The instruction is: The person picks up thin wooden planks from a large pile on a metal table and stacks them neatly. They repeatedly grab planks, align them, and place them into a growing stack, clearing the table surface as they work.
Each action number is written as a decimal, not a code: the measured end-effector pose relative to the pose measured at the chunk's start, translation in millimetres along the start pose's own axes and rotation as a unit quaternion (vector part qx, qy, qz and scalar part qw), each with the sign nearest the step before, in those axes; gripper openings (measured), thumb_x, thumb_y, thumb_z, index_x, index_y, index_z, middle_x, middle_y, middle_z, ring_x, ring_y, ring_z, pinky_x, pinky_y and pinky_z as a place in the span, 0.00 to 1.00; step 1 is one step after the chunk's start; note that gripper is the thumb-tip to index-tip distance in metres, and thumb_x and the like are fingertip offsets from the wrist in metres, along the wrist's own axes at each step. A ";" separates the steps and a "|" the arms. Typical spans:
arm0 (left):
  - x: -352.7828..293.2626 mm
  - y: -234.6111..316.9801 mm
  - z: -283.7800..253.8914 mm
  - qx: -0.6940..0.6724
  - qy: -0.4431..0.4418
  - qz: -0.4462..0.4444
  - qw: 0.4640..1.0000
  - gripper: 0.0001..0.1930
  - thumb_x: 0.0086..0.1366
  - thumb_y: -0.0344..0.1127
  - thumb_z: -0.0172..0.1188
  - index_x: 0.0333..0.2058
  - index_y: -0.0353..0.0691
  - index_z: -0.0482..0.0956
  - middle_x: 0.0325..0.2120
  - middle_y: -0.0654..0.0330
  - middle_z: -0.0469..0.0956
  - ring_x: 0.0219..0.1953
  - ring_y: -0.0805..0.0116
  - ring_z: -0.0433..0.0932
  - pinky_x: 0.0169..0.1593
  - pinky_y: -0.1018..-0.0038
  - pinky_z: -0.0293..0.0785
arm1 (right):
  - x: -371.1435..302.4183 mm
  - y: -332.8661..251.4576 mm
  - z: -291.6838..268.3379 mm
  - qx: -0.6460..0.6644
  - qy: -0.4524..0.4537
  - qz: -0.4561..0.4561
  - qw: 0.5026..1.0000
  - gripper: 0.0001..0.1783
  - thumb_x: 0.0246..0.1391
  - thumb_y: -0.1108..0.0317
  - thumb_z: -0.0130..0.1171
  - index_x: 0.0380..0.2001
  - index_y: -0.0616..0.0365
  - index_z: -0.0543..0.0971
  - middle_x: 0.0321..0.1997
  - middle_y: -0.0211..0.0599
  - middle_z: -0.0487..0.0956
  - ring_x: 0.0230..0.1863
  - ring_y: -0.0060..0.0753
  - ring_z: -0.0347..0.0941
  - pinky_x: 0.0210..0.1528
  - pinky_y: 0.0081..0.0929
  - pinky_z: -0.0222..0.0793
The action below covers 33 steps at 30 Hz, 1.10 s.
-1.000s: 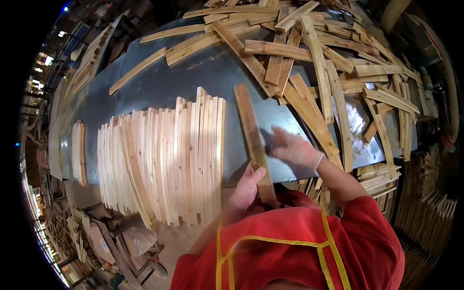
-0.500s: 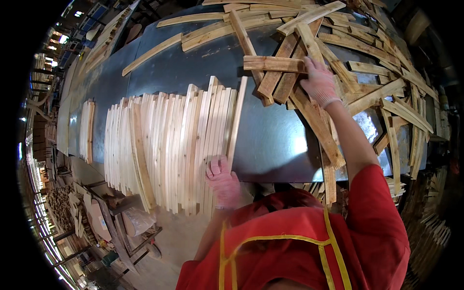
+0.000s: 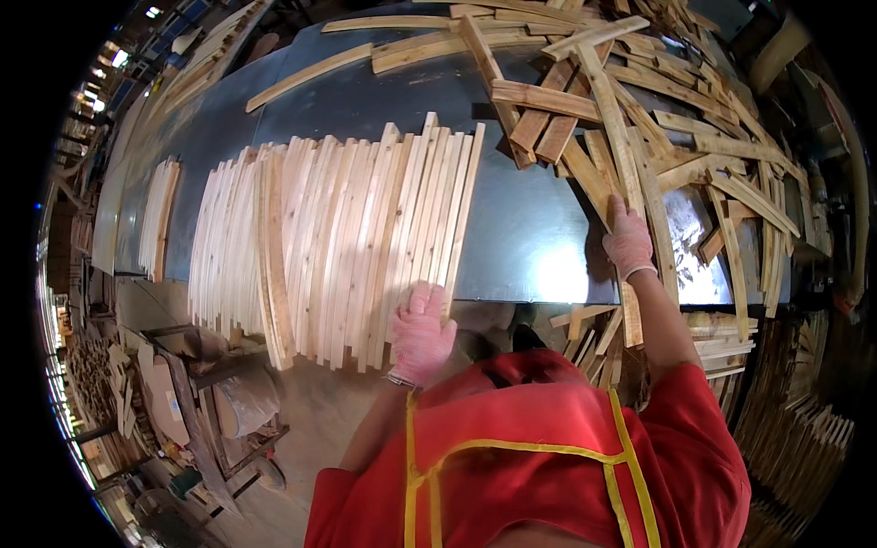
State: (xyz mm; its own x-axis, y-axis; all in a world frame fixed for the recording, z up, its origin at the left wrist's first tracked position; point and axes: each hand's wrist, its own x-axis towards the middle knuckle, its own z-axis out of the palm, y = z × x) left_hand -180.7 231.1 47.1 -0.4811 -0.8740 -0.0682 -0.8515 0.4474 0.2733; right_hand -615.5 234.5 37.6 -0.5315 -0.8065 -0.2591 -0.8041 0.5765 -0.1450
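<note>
The left hand (image 3: 420,331) is resting at the near end of the row of pale wooden slats (image 3: 329,247) laid side by side on the grey metal tabletop (image 3: 521,228). Its fingers are lying flat and loosely curled over the ends of the last few slats, pressing rather than gripping. The right hand (image 3: 628,239) is reaching out to the jumbled pile of loose slats (image 3: 639,137); its fingers are closing down on one long slat (image 3: 621,196) that runs from beyond the fingertips back under the palm toward the tabletop's near edge. Whether they are wrapped fully round it, I cannot tell.

To do this well, I would judge the left hand should be holding the row tight and square while the right is lifting its slat clear of the crossed pieces beside it, not dragging them along.

Compared with half a second ago, the right hand is sitting nearer the person, lower in the pile, and the left hand is now set further up onto the slat ends.
</note>
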 end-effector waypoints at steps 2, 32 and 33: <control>-18.8 -9.8 0.8 -0.032 -0.032 0.017 0.999 0.36 0.61 0.45 0.67 0.68 0.42 0.72 0.68 0.54 0.67 0.71 0.50 0.63 0.70 0.52 0.62 | -27.9 -9.4 3.4 0.216 -0.040 0.017 0.976 0.49 0.51 0.72 0.66 0.77 0.48 0.61 0.52 0.52 0.82 0.48 0.49 0.83 0.51 0.41 0.81; 46.1 25.2 34.9 -0.174 0.155 0.002 0.972 0.19 0.56 0.29 0.64 0.47 0.35 0.77 0.59 0.46 0.73 0.65 0.42 0.70 0.63 0.47 0.69 | 180.3 -213.1 15.0 0.046 0.094 -0.289 0.952 0.22 0.64 0.68 0.53 0.59 0.59 0.81 0.57 0.55 0.84 0.57 0.60 0.82 0.59 0.49 0.79; 46.9 25.9 44.7 -0.142 0.178 0.014 0.974 0.27 0.53 0.26 0.65 0.54 0.39 0.76 0.59 0.45 0.73 0.62 0.39 0.73 0.65 0.47 0.69 | 193.0 -231.9 19.1 -0.016 0.066 -0.250 0.966 0.22 0.64 0.68 0.53 0.59 0.60 0.81 0.56 0.54 0.85 0.56 0.59 0.83 0.57 0.50 0.80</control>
State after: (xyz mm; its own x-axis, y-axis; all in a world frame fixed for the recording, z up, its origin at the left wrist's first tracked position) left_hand -234.7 210.2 8.1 -0.3583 -0.8949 0.2660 -0.7225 0.4462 0.5282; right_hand -526.5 -52.3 3.0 -0.1023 -0.9940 -0.0392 -0.9758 0.1079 -0.1904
